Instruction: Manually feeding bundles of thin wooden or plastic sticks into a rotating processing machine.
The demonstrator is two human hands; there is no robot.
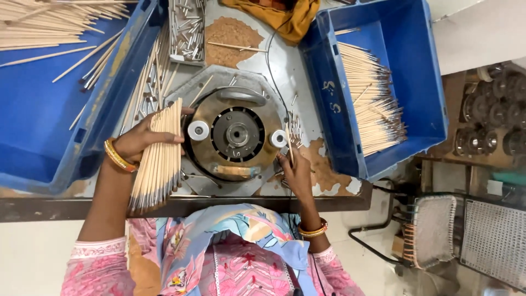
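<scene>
Left hand (143,141) clasps a bundle of sticks (160,159), long axis toward her; right hand (296,170) apparently pinches one stick (288,143) beside the round machine (236,134).

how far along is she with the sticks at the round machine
Done: a layer of thin wooden sticks lies in the right blue plastic crate. In hand: the right hand holds one stick at the round metal machine; the left hand grips a thick bundle. Left: that bundle, plus sticks in the left blue crate.
</scene>
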